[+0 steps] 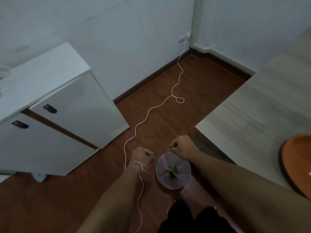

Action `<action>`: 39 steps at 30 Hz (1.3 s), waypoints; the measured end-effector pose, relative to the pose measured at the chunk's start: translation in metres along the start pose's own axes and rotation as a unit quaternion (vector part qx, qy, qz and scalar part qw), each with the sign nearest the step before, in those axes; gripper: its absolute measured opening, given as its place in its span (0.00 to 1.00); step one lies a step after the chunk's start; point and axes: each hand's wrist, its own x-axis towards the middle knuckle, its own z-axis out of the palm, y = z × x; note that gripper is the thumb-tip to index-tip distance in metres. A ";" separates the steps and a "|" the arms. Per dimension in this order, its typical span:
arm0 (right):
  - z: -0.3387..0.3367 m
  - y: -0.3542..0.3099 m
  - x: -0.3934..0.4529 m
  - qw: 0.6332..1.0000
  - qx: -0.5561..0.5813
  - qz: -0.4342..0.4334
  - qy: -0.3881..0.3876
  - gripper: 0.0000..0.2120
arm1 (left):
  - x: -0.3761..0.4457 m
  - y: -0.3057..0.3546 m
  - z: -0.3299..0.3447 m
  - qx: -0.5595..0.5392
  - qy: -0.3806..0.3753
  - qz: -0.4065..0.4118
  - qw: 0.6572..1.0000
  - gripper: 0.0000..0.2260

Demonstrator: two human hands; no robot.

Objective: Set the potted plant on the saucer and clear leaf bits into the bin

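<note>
Pinching a green leaf bit [169,148], the right hand [182,145] hovered just above the lined bin [173,170] at lower centre, ready to drop it; the left hand [142,156] was clenched, contents unclear. Orange saucer [296,163] sat on the worktop [262,105], lower right.

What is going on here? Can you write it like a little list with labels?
place: wooden floor beside a white cabinet and a pale table
bin: small round bin with a purple liner, standing on the floor
in the bin: green leaf bits
left hand: closed, pinching something small and dark beside the bin
right hand: pinching a green leaf bit over the bin's far rim
on the table: orange saucer, only partly in view
potted plant: not in view
also there: white cord across the floor
</note>
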 end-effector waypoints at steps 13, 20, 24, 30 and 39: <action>0.005 0.016 -0.003 0.999 0.011 0.040 -0.002 0.06 | 0.015 0.018 0.021 0.017 -0.027 0.053 0.998 0.08; 0.008 0.017 -0.006 0.999 0.018 0.034 -0.038 0.08 | 0.017 0.017 0.029 0.058 -0.050 0.057 0.995 0.10; 0.007 0.018 -0.007 0.998 0.008 0.040 -0.051 0.08 | 0.020 0.018 0.033 0.084 -0.064 0.067 0.992 0.12; 0.005 0.022 -0.010 0.997 0.021 0.055 -0.055 0.10 | 0.019 0.021 0.038 0.109 -0.083 0.087 0.987 0.11; -0.009 0.028 -0.017 0.997 0.027 0.063 -0.041 0.10 | 0.015 0.025 0.041 0.133 -0.097 0.089 0.982 0.13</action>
